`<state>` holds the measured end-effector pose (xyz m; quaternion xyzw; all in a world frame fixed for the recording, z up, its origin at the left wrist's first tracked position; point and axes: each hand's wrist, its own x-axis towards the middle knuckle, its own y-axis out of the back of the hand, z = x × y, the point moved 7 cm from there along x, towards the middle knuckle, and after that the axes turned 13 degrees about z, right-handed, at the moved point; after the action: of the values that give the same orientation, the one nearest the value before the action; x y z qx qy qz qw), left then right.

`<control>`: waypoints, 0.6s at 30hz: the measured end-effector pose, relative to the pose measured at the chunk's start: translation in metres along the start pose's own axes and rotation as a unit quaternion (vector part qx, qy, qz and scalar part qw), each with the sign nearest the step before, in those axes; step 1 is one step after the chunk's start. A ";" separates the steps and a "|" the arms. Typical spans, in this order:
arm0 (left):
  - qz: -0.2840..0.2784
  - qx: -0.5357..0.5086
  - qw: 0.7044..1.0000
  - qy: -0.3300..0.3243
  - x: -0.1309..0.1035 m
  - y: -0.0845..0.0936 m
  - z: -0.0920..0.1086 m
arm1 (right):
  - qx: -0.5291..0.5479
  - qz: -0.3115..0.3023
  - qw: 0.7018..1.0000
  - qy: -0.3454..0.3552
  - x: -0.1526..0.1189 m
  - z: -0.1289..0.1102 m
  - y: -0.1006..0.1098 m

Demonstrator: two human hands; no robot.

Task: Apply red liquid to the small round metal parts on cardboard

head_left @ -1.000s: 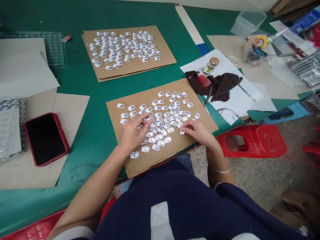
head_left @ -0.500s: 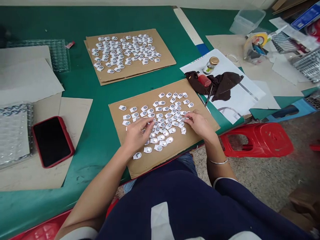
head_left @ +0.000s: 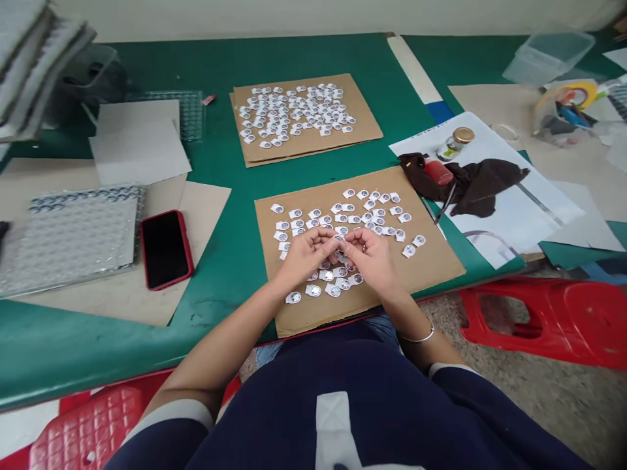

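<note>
Over the near cardboard sheet (head_left: 431,264), my left hand (head_left: 311,254) and my right hand (head_left: 368,256) meet at the fingertips. Both pinch one small white tag with a round dark centre (head_left: 337,239). Many similar tags lie on the cardboard around and below my hands, some hidden by them. Two such tags (head_left: 414,245) sit apart to the right of my right hand. Farther back, a second cardboard stack (head_left: 362,127) carries many more of these tags.
Left stand a red-cased phone (head_left: 166,250), a bubble-wrapped pack (head_left: 83,235) and paper sheets (head_left: 142,153). To the right are a dark cloth (head_left: 482,189), scissors (head_left: 445,203), a glass jar (head_left: 454,145) and a clear container (head_left: 548,57). A red stool (head_left: 588,320) is beside the table.
My hands have come together from apart and now hold a tag between them. Two tags now lie farther right on the cardboard. The view has shifted left, showing more of the table's left side.
</note>
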<state>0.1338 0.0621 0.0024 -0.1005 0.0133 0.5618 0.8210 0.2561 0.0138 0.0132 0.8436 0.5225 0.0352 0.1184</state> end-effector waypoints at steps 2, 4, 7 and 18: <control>0.008 -0.036 0.998 0.047 0.003 0.004 -0.004 | 0.024 -0.002 1.000 -0.005 -0.006 -0.002 -0.014; 0.014 -0.054 0.996 0.075 0.005 0.008 -0.007 | 0.064 -0.005 0.998 -0.001 -0.011 -0.002 -0.022; 0.006 -0.073 0.993 0.097 0.007 0.012 -0.011 | 0.093 -0.018 0.995 0.021 -0.017 0.000 -0.028; -0.058 -0.079 0.978 0.186 0.001 0.006 -0.017 | -0.055 0.040 0.972 0.226 -0.027 -0.004 -0.025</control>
<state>0.1300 0.0621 -0.0157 -0.2688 0.1152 0.4835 0.8250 0.2217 0.0013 0.0129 0.8264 0.4985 0.2585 0.0414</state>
